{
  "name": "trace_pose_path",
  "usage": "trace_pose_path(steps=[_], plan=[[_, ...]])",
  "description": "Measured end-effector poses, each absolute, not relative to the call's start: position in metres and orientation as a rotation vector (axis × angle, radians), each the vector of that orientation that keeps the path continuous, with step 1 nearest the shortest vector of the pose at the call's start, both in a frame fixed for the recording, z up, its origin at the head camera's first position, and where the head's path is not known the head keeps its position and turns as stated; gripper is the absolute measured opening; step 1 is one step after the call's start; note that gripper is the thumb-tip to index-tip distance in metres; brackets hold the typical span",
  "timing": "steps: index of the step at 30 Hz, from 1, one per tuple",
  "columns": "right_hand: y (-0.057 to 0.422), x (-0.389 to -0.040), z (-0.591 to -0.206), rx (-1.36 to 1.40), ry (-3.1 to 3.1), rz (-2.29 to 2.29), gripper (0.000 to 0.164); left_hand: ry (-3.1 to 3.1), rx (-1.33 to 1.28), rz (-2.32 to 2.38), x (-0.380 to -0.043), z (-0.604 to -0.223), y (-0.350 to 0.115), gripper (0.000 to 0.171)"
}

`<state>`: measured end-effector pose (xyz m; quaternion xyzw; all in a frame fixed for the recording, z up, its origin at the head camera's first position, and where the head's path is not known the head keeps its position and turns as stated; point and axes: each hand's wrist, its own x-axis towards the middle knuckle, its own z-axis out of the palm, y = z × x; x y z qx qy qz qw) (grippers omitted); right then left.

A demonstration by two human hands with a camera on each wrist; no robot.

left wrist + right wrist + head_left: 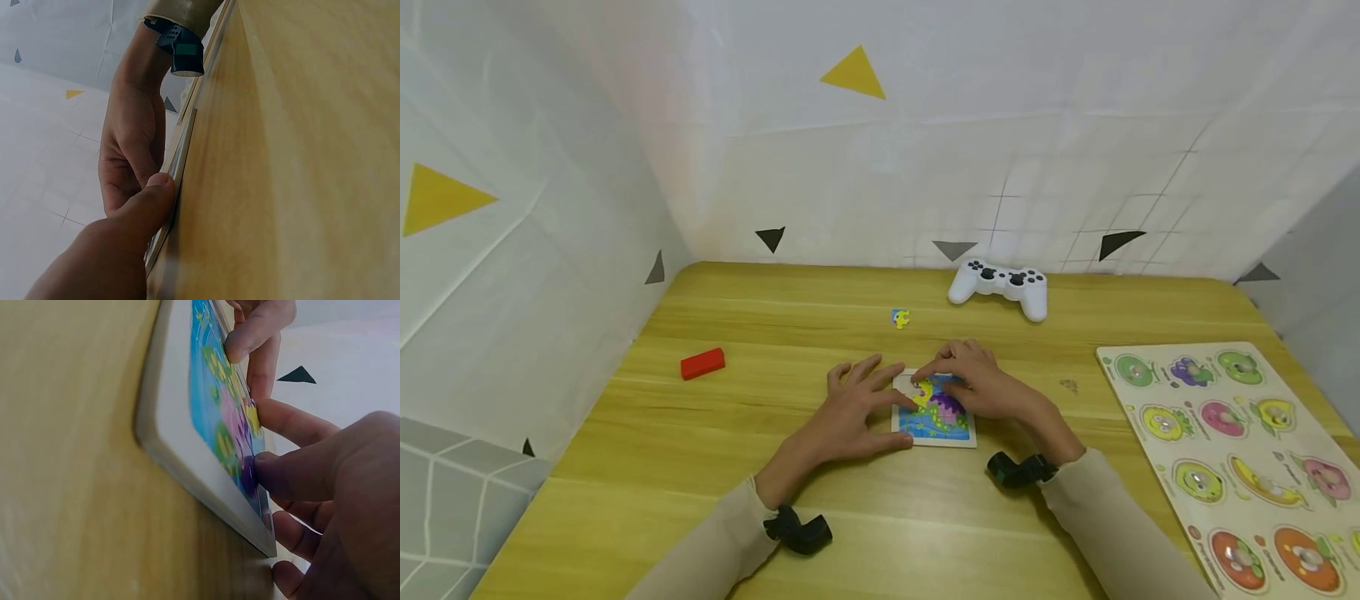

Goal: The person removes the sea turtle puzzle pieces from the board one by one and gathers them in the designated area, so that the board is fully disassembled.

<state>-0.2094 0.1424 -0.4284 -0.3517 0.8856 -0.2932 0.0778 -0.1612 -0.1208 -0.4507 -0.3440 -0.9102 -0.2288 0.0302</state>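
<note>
A small jigsaw puzzle (951,429) with a pale frame and a colourful cartoon picture lies flat on the table, a bare patch showing near its upper left corner. My left hand (853,412) is spread at its left side, thumb against the frame's lower edge and one fingertip on the picture. From the upper right, my right hand (985,383) rests its thumb and index finger apart on the picture. In the right wrist view, that thumb (294,472) touches the purple part and the index finger reaches a yellow part. A loose yellow-and-blue puzzle piece (901,318) lies beyond the frame.
A white game controller (1000,283) lies at the back of the wooden table (760,317). A red block (703,364) is at the left. On the right lies a large board (1172,450) with fruit and vegetable pictures. Patterned white sheets hang behind and beside the table.
</note>
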Motion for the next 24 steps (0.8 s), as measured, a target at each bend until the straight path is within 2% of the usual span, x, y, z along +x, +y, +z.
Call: trace_pose_path(steps=[10, 18, 24], plan=[[0.1425, -0.2096, -0.4282, -1.068, 2.636, -0.922, 0.045, -2.831, -1.055, -0.715, -0.1613, -0.4495, -0.1216, 0.040], [0.1412, -0.2091, -0.4283, -1.056, 2.628, -0.925, 0.032, -2.824, -1.052, -0.712, -0.1612, -0.4499, -0.1219, 0.040], [0.1414, -0.2078, -0.4278, -1.057, 2.629, -0.909, 0.033, -2.819, -1.066, -0.718, -0.1611, -0.4498, -0.1216, 0.040]])
